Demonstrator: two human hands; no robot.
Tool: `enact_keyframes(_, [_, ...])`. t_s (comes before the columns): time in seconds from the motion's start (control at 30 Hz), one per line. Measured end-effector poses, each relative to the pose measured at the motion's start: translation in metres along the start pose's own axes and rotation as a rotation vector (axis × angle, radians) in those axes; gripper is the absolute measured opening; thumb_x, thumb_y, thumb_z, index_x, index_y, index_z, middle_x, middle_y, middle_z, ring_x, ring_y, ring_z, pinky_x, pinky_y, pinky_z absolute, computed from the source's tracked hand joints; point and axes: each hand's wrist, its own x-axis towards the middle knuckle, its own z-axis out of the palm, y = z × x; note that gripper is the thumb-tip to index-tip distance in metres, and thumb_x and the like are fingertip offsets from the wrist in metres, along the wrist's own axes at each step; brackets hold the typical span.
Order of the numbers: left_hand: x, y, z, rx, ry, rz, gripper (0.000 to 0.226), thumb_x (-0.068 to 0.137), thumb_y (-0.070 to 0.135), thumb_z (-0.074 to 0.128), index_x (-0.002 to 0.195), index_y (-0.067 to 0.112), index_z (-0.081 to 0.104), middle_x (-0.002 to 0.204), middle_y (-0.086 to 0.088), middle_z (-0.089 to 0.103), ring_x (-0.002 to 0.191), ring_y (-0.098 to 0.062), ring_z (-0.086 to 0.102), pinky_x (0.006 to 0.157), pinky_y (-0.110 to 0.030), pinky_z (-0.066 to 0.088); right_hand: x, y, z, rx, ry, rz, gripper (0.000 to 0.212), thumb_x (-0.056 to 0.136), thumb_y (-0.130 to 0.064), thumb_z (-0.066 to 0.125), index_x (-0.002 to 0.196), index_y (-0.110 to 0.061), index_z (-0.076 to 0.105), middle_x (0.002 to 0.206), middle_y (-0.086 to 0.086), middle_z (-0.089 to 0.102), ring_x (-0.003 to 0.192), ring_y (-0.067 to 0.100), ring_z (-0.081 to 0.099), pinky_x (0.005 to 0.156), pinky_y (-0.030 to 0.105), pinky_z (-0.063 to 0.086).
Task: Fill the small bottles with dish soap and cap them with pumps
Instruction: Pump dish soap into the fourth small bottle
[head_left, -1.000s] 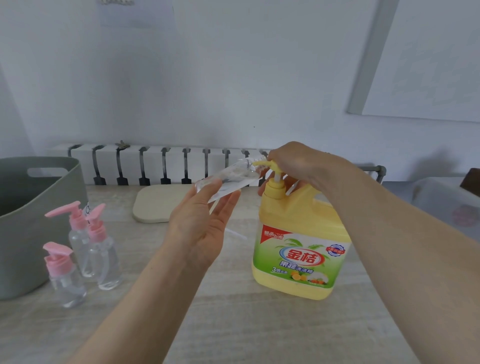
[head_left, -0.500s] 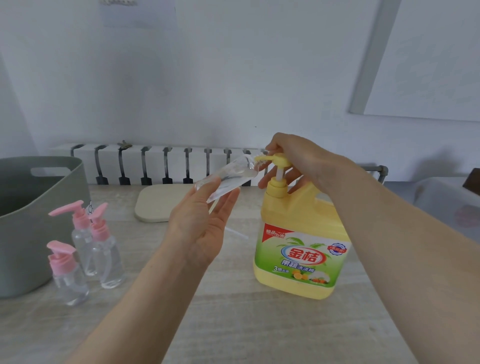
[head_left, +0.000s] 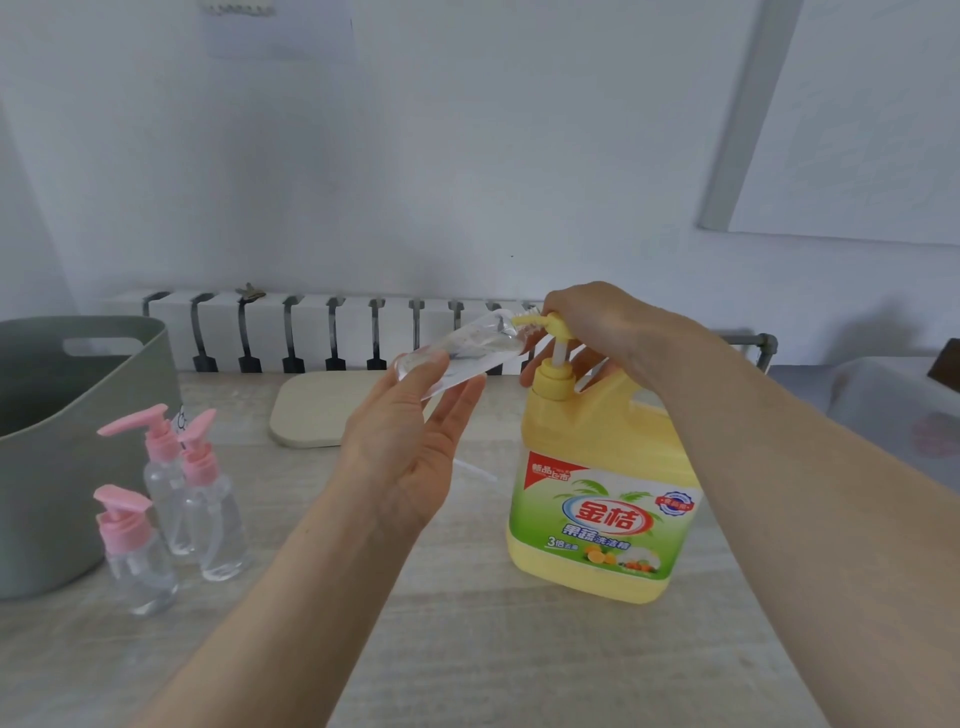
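Three capped bottles (head_left: 208, 519) stand beside a basket (head_left: 52, 441) while an open bottle (head_left: 462, 348) takes its turn. The left hand (head_left: 410, 452) pinches it between thumb and fingers, held aloft and tilted so its mouth meets the pump (head_left: 553, 325) on the jug (head_left: 597, 467), which stands on the table (head_left: 467, 649). The right hand (head_left: 608, 327) curls over the pump, seemingly poised to press soap in.

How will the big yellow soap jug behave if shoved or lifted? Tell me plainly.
The yellow soap jug looks bulky, so probably heavy, though its opaque body hides the fill level. Its broad flat base on the table suggests it would slide rather than tip. Its smooth plastic may be slippery if soapy.
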Motion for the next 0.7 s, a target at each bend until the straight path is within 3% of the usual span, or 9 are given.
enact_keyframes(0.07, [0.000, 0.000, 0.000, 0.004, -0.004, -0.001, 0.013, 0.085, -0.004, 0.067, 0.096, 0.001, 0.064, 0.108, -0.018, 0.064, 0.089, -0.032, 0.070, 0.076, -0.040, 0.061, 0.001, 0.000, 0.000, -0.038, -0.002, -0.008, 0.072, 0.095, -0.020, 0.038, 0.027, -0.028, 0.057, 0.066, 0.005, 0.061, 0.061, 0.024, 0.053, 0.053, 0.026, 0.041])
enact_keyframes(0.37, [0.003, -0.002, -0.004, 0.011, 0.007, -0.010, 0.019, 0.084, -0.004, 0.068, 0.103, 0.001, 0.064, 0.114, -0.019, 0.060, 0.089, -0.032, 0.070, 0.074, -0.039, 0.061, 0.009, 0.000, 0.003, -0.173, -0.044, 0.050, 0.076, 0.094, -0.003, 0.041, 0.022, -0.020, 0.054, 0.074, 0.001, 0.052, 0.064, 0.021, 0.049, 0.051, 0.026, 0.036])
enact_keyframes(0.5, [0.003, -0.002, -0.004, 0.007, 0.009, -0.014, 0.018, 0.085, -0.003, 0.068, 0.101, 0.002, 0.063, 0.117, -0.018, 0.056, 0.094, -0.033, 0.068, 0.076, -0.039, 0.061, 0.016, 0.002, 0.007, -0.141, -0.024, 0.059, 0.069, 0.090, 0.006, 0.043, 0.026, -0.014, 0.056, 0.071, 0.005, 0.051, 0.077, 0.030, 0.053, 0.060, 0.031, 0.047])
enact_keyframes(0.63, [0.003, -0.003, -0.006, 0.006, 0.004, -0.027, 0.018, 0.085, -0.003, 0.068, 0.102, 0.002, 0.062, 0.121, -0.019, 0.056, 0.097, -0.034, 0.067, 0.076, -0.039, 0.061, 0.014, -0.005, 0.007, -0.124, -0.034, 0.057, 0.020, 0.084, 0.009, 0.046, 0.080, -0.003, 0.062, 0.086, 0.013, 0.061, 0.082, 0.030, 0.060, 0.072, 0.038, 0.054])
enact_keyframes(0.7, [0.003, -0.003, -0.007, 0.008, -0.002, -0.029, 0.020, 0.085, -0.003, 0.067, 0.104, 0.002, 0.062, 0.122, -0.019, 0.056, 0.098, -0.033, 0.067, 0.076, -0.039, 0.061, 0.013, -0.006, 0.006, -0.116, -0.041, 0.057, 0.027, 0.084, 0.005, 0.046, 0.105, 0.001, 0.062, 0.108, 0.018, 0.065, 0.100, 0.037, 0.061, 0.088, 0.046, 0.052])
